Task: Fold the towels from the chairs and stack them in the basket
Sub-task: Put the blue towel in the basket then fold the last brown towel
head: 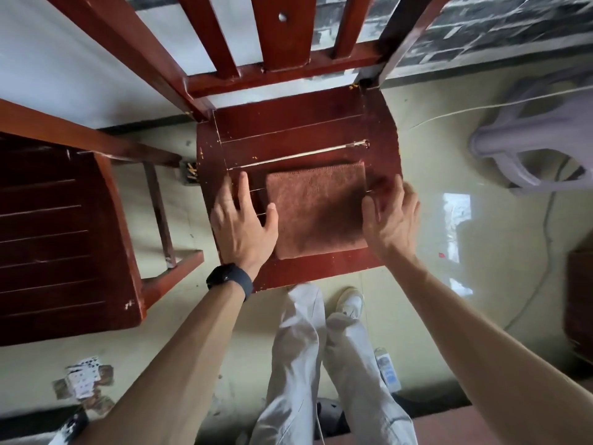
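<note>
A folded brown towel [316,210] lies flat on the seat of a red wooden chair [298,133], near the seat's front edge. My left hand [242,223], with a black watch on the wrist, is spread open just left of the towel, its thumb at the towel's left edge. My right hand [393,216] hovers at the towel's right edge with fingers relaxed, holding nothing. No basket is in view.
A second red wooden chair [61,239] stands to the left. A grey plastic stool [542,139] and a white cable lie on the floor at the right. Playing cards [85,380] are scattered on the floor at lower left. My legs stand below the chair.
</note>
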`<state>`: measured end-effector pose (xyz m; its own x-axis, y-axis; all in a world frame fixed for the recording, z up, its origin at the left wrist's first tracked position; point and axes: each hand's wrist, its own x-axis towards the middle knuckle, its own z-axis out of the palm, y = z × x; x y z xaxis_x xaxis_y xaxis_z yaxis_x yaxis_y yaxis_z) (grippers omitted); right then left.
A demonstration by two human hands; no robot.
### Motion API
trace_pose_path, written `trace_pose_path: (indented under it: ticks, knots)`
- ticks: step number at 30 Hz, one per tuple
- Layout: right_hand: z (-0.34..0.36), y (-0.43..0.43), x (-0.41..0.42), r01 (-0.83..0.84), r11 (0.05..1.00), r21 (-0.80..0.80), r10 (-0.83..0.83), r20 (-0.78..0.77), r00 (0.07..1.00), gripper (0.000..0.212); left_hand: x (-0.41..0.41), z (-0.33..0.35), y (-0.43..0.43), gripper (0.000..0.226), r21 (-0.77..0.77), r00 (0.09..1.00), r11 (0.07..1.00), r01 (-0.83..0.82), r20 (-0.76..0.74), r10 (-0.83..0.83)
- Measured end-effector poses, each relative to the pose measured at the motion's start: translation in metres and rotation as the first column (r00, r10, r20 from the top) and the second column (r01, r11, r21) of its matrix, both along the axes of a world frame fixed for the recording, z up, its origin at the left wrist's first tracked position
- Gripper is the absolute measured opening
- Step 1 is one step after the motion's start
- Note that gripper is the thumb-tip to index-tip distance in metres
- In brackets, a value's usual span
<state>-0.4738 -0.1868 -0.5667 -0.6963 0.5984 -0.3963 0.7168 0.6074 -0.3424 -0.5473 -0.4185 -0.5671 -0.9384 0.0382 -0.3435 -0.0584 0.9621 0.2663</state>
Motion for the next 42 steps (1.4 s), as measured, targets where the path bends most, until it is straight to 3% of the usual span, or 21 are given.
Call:
trace_pose_path:
  ticks: [2,5,7,11,14,18,22,26,29,36,42]
  knots:
    - [0.003,0.003,-0.001,0.052,0.985,-0.164,-0.047,0.039,0.998,0.058,-0.001,0.008,0.006,0.059,0.158,0.976,0.972,-0.176,0.155,0.152]
    - [0.007,-0.001,-0.014,0.215,0.930,-0.297,-0.188,0.120,0.975,0.049,0.001,0.012,0.024,0.049,0.230,0.829,0.844,-0.485,0.428,0.360]
    - [0.004,0.000,-0.024,0.349,0.859,-0.374,-0.291,0.203,0.935,0.052,0.001,0.012,0.033,0.045,0.220,0.737,0.754,-0.619,0.495,0.461]
    - [-0.006,0.006,-0.037,0.456,0.755,-0.470,-0.338,0.318,0.886,0.052,-0.005,0.004,0.033,0.039,0.228,0.654,0.658,-0.718,0.546,0.524]
    - [0.002,0.010,-0.037,0.463,0.669,-0.581,-0.339,0.316,0.886,0.030,-0.011,0.000,0.025,0.035,0.251,0.661,0.672,-0.696,0.588,0.466]
    - [0.016,0.019,-0.019,0.404,0.565,-0.720,-0.389,0.199,0.899,0.012,-0.013,0.010,0.021,0.032,0.314,0.701,0.690,-0.652,0.598,0.389]
    - [0.039,0.033,0.005,0.342,0.559,-0.756,-0.370,0.142,0.918,0.024,-0.010,0.031,0.022,0.044,0.392,0.675,0.650,-0.651,0.691,0.259]
    - [0.076,0.065,0.038,0.357,0.409,-0.840,-0.384,0.196,0.902,0.042,0.000,0.062,0.043,0.032,0.453,0.650,0.628,-0.633,0.751,0.114]
    - [0.116,0.095,0.073,0.342,0.335,-0.878,-0.413,0.189,0.891,0.032,0.017,0.098,0.077,0.031,0.495,0.635,0.592,-0.636,0.772,0.036]
    - [0.246,0.183,0.195,0.329,0.309,-0.892,-0.617,0.075,0.783,0.029,0.081,0.222,0.193,0.049,0.589,0.633,0.647,-0.485,0.747,-0.206]
    - [0.378,0.259,0.326,0.339,0.338,-0.878,-0.789,-0.068,0.611,0.031,0.157,0.362,0.328,0.035,0.690,0.593,0.685,-0.233,0.659,-0.462]
